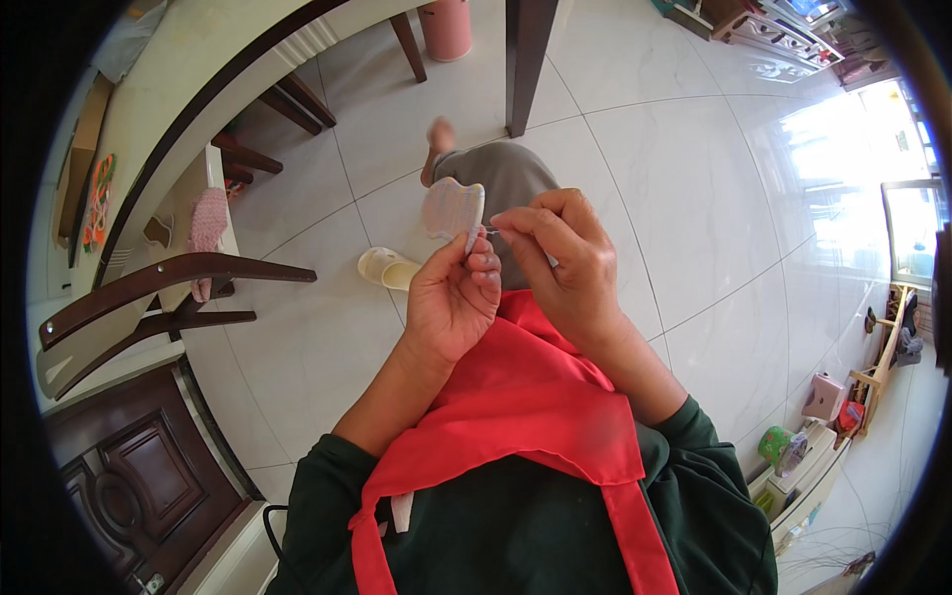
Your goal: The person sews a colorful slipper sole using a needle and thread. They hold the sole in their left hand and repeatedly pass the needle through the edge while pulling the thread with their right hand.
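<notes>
Seated above a pale tiled floor (694,188), we hold a pale flat piece (452,210) with a wavy, yellowish edge in front of our lap. Our left hand (451,307), palm turned up, grips its lower end, thumb and forefinger pinching it while the other fingers curl inward. Just to the right of the piece, our right hand (570,248) pinches a thin white strand (492,232) between the tips of thumb and forefinger, its remaining fingers bent; whether the strand is thread or something stiffer is too small for us to tell.

We wear a red apron (516,426) over a dark green top (486,535), with grey trousers (506,169) below. One bare foot (441,134) shows past the trousers, and a cream slipper (387,268) lies on the tiles to the left of our hands. Farther left stands a dark wooden chair (188,268), near a fuzzy pink cloth (208,223); a pink bin (445,32) stands at the top.
</notes>
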Tool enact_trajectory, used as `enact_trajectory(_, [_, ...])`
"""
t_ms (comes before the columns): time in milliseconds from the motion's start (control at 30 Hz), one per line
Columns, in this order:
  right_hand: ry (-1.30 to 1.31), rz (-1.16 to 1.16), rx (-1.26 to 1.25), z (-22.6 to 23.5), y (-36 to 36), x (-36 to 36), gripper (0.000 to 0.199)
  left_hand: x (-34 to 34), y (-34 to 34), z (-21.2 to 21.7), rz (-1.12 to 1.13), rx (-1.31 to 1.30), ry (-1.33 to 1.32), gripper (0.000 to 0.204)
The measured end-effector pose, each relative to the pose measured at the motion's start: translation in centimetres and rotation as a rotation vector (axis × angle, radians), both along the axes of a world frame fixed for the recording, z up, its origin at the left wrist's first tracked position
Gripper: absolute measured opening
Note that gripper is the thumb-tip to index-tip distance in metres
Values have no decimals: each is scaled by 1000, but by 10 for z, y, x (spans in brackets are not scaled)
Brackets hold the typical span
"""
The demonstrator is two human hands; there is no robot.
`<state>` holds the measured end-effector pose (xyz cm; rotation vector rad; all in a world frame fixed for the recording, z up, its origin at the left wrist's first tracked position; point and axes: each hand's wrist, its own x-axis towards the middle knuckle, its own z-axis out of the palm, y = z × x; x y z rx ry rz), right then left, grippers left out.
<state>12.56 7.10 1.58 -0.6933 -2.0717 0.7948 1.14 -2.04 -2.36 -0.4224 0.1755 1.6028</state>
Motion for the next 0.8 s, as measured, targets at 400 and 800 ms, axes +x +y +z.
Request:
enact_trajectory(400, [-69,12,5,8,1,8,13,2,-3,1,50,-142,432,13])
enact_trajectory(800, [-176,90,13,12,11,20,10,4,-5,15,118,-239,1182,15])
